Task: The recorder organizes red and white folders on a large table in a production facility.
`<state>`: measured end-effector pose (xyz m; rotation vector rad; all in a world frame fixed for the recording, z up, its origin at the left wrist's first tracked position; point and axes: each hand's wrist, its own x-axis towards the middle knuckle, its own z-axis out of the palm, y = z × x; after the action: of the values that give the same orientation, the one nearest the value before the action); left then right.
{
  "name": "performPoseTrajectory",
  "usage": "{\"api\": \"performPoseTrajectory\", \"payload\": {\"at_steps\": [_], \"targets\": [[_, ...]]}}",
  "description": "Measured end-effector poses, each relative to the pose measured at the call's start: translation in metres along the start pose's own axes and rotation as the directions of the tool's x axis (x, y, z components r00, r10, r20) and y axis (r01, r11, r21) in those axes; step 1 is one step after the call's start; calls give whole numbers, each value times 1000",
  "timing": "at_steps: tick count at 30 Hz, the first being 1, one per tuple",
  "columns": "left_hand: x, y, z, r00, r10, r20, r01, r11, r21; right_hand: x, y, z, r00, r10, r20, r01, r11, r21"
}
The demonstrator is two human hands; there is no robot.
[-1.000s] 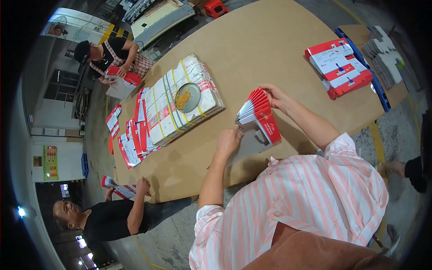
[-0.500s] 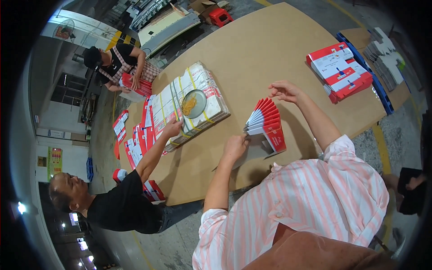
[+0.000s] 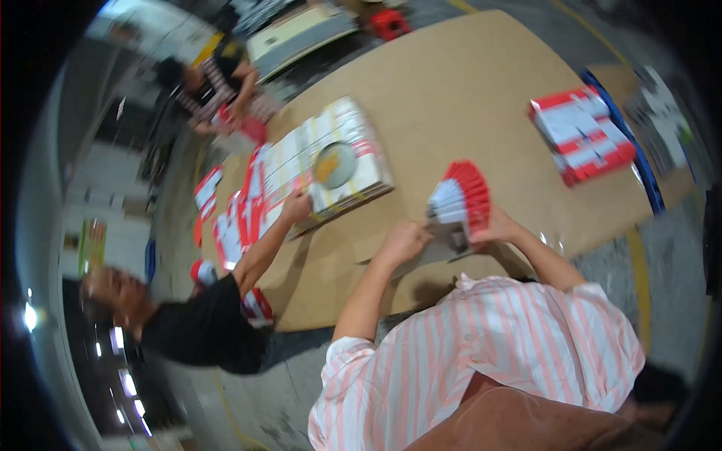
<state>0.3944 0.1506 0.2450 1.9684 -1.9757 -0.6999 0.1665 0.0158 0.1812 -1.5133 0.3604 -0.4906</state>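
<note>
A fanned batch of red and white printed cardboard sheets stands over the near part of the table, with grey undersides showing. My left hand is closed on its left end, where the sheets bunch together. At the right edge, my right hand grips the red side of the same sheets, its fingers partly hidden behind them. The picture is smeared by motion, so single sheets are hard to tell apart.
The brown table carries a strapped white bundle with a round dish of yellow bits on it. A stack of red and white sheets lies far right. A co-worker's hand touches the bundle; another person handles sheets.
My right hand has come down from above the fan and taken hold of its right edge. The whole view has shifted and blurred.
</note>
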Motion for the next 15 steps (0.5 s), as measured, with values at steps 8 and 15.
{"api": "performPoseTrajectory", "payload": {"at_steps": [8,15], "targets": [[-15,6,35,985,147,-87,-144,989,39,-25,60,-37,954,282,97,-163,766,-622],[-34,27,48,980,-200,-10,198,977,-78,-20,75,-18,969,222,107,-217,975,-56]]}}
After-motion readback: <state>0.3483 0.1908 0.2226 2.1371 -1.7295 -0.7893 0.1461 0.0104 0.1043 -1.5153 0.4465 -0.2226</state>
